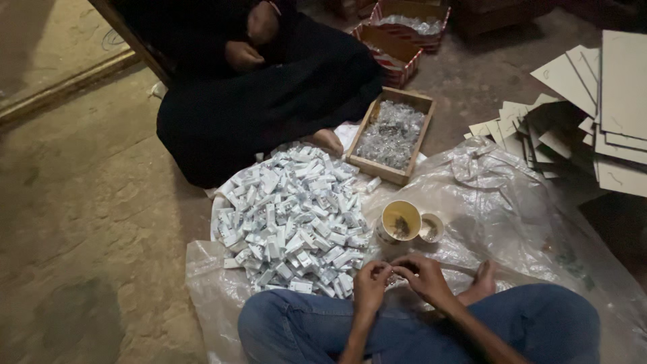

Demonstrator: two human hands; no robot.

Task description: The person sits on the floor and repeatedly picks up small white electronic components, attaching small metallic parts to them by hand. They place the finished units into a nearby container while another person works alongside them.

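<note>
Both hands, the left hand [371,283] and right hand [423,275], pinch something tiny just below the cup [400,220]; work slowly beside the pile of small boxes [293,219].

Left hand [371,283] and right hand [423,275] — fingertips meeting.

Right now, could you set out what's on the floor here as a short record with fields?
Setting: a person sits cross-legged on a clear plastic sheet
Left hand: fingertips pinched, meeting the right hand; what it holds is too small to tell
Right hand: same, fingertips together
Nearby: heap of small white boxes; yellow cup; wooden tray of shiny pieces
Other person: seated opposite, in dark clothes
Right side: stacked card sheets
</note>
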